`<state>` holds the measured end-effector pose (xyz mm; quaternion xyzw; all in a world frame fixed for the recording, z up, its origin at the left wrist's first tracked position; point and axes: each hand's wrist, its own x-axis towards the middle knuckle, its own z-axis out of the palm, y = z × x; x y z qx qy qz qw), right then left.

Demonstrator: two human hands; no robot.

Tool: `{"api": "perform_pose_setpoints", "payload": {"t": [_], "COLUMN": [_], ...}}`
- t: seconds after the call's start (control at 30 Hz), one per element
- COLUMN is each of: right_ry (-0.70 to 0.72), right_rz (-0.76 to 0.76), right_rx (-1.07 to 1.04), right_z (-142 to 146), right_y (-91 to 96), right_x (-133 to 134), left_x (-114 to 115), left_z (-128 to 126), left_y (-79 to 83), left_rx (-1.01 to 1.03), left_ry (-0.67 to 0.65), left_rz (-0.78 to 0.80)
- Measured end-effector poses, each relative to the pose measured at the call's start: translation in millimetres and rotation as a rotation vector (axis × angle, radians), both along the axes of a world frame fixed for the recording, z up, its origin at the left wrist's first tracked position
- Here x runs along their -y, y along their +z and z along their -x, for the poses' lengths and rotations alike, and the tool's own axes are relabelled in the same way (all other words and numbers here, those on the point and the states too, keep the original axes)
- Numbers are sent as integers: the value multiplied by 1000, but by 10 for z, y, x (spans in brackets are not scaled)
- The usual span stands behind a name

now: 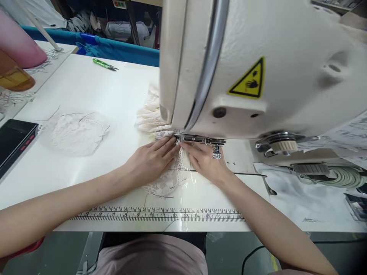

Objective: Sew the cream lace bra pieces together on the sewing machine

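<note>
A white sewing machine [258, 65] fills the upper right, its presser foot [197, 139] just beyond my fingertips. My left hand [150, 162] lies flat with fingers stretched on a strip of white lace [169, 179], pressing it to the table near the foot. My right hand [205, 160] also lies flat on the lace, fingers pointing left toward the foot. Gathered cream lace [149, 116] bunches up behind the machine head. The needle itself is hidden by the machine.
A second lace piece [76, 131] lies on the white table [94, 91] to the left. Green thread snips [104, 64] rest at the back. A black device [14, 141] sits at the left edge. A printed ruler [157, 214] runs along the front edge.
</note>
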<state>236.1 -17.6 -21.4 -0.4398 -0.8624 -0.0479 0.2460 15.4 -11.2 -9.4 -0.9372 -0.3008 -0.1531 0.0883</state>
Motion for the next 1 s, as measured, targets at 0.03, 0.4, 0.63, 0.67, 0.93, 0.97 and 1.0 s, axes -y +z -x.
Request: {"api": "perform_pose_setpoints", "payload": {"t": [0.03, 0.4, 0.63, 0.67, 0.93, 0.97, 1.0], "right_ry": [28, 17, 13, 16, -19, -26, -28], "right_rz": [0, -7, 24, 28, 11, -2, -17], "right_rx": [-11, 47, 46, 39, 53, 54, 58], "right_z": [1, 48, 33, 32, 41, 39, 35], "right_y": [2, 48, 10, 10, 83, 97, 113], "right_x": [-19, -51, -45, -47, -9, 6, 21], "left_x": [-16, -55, -65, -67, -79, -80, -77], "left_z": [7, 40, 44, 45, 37, 35, 32], "left_y": [-4, -42, -33, -30, -39, -29, -9], "left_rx": [12, 114, 103, 98, 115, 118, 115], "left_ry": [3, -11, -3, -5, 1, -5, -14], "left_rz": [7, 51, 94, 81, 107, 97, 82]}}
